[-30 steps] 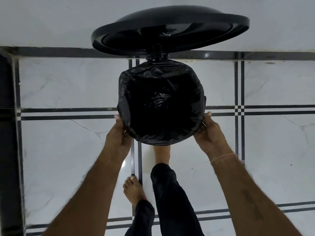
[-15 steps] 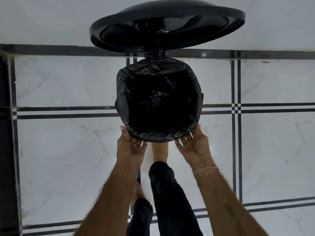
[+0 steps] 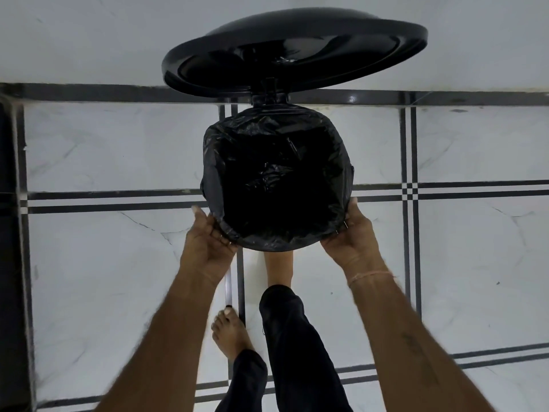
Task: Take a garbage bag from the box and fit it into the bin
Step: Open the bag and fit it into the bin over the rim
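Observation:
A round black bin stands on the floor with its lid (image 3: pixel 294 52) swung up at the back. A black garbage bag (image 3: pixel 276 173) lines the inside, and its edge is folded out over the rim all around. My left hand (image 3: pixel 208 239) cups the near-left of the rim, thumb up, fingers curled under the bag's overhang. My right hand (image 3: pixel 353 239) does the same at the near-right. Both hands press the plastic against the bin's side. The bin's body is hidden under the bag. No box is in view.
The floor is white marble tile (image 3: pixel 118 278) with black stripe lines. A pale wall (image 3: pixel 89 40) rises just behind the bin. My right foot (image 3: pixel 279 269) is at the bin's base and my left foot (image 3: pixel 230 334) stands behind it. A dark strip (image 3: pixel 9 233) runs along the left edge.
Half a second ago both hands were close together at the front of the rim. They have now slid apart to the near-left and near-right sides. The lid stays up.

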Tool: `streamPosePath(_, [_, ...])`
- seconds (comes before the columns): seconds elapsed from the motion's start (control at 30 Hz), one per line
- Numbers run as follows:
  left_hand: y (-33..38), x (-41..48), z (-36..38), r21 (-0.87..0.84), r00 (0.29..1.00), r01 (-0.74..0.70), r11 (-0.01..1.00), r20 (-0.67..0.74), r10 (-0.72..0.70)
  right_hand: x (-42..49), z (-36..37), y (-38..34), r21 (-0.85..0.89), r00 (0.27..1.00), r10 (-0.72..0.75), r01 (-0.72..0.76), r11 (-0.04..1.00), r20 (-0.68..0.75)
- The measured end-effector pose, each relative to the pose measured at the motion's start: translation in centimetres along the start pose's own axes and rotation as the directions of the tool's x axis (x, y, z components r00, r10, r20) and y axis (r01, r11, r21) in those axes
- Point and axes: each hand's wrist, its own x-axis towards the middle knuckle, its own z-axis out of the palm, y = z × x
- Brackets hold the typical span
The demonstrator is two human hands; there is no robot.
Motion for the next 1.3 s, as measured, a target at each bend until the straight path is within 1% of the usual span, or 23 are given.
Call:
streamPosePath(0.07, [1.1,0.7,0.6,0.052,1.0,0.004,0.999,-0.021,-0.003,0.4,0.5,-0.7,-0.035,1.0,0.006,-0.005,0.999,0.004])
streamPosePath(0.17, [1.7,1.1,1.2,0.085,0.994,0.07,0.994,-0.087,-0.063,0.6,0.6,-1.2,-0.09,1.0,0.015,-0.015,0.996,-0.003])
streamPosePath(0.27, [1.8,1.3,1.1,0.097,0.993,0.087,0.991,-0.09,-0.078,0.7,0.4,-1.3,-0.122,1.0,0.012,-0.014,0.992,-0.023])
streamPosePath(0.33, [1.8,1.2,1.1,0.15,0.995,0.055,0.987,-0.094,-0.042,0.7,0.3,-1.7,-0.128,1.0,-0.007,0.003,0.992,-0.028])
streamPosePath(0.4, [1.6,1.0,1.0,0.188,0.994,-0.01,0.982,-0.108,0.031,0.7,0.4,-2.2,-0.151,0.999,-0.038,0.037,0.988,-0.006])
streamPosePath(0.53, [1.3,0.7,0.3,0.328,0.975,-0.11,0.938,-0.147,0.166,1.2,1.1,-3.2,-0.254,0.994,-0.031,0.056,0.966,0.102])
streamPosePath(0.6, [1.5,0.8,0.2,0.385,0.971,-0.131,0.913,-0.136,0.197,1.3,1.4,-3.3,-0.239,0.992,-0.032,0.061,0.969,0.126])
streamPosePath(0.63, [1.4,0.9,0.3,0.381,0.969,-0.134,0.915,-0.144,0.202,1.3,1.4,-3.2,-0.221,0.991,-0.043,0.071,0.973,0.128])
streamPosePath(0.7, [1.0,1.1,0.3,0.293,0.973,-0.099,0.951,-0.172,0.154,1.0,1.2,-2.4,-0.19,0.989,-0.08,0.103,0.976,0.126])
streamPosePath(0.8, [-0.2,0.3,0.7,0.054,0.99,0.023,0.998,-0.143,-0.015,0.2,-0.2,-0.3,-0.138,0.991,-0.123,0.13,0.982,0.061])
streamPosePath(0.87, [-1.3,-0.4,0.3,-0.105,0.991,0.075,0.992,-0.104,-0.086,-0.7,-1.2,1.2,-0.129,0.996,-0.091,0.09,0.988,-0.004])
streamPosePath(0.93, [-2.8,-1.0,-0.4,-0.193,0.989,0.11,0.975,-0.073,-0.126,-1.6,-1.7,2.8,-0.077,0.998,-0.038,0.034,0.996,-0.057])
streamPosePath(1.03, [-5.0,-1.8,-0.7,-0.272,0.989,0.132,0.953,-0.03,-0.145,-2.4,-1.4,5.1,0.06,0.996,0.027,-0.023,0.998,-0.081])
streamPosePath(1.13, [-5.8,-1.6,-0.2,-0.304,0.994,0.09,0.948,-0.029,-0.104,-2.3,-1.0,6.2,0.183,0.998,0.004,0.008,0.983,-0.065])
streamPosePath(1.2, [-5.7,-1.2,-0.1,-0.302,0.995,0.079,0.95,-0.032,-0.092,-2.3,-0.8,6.1,0.196,0.997,-0.009,0.025,0.98,-0.082])
streamPosePath(1.3, [-5.2,-0.9,-0.4,-0.25,0.994,0.103,0.963,-0.011,-0.109,-2.2,-0.6,5.4,0.172,0.996,0.004,0.011,0.985,-0.084])
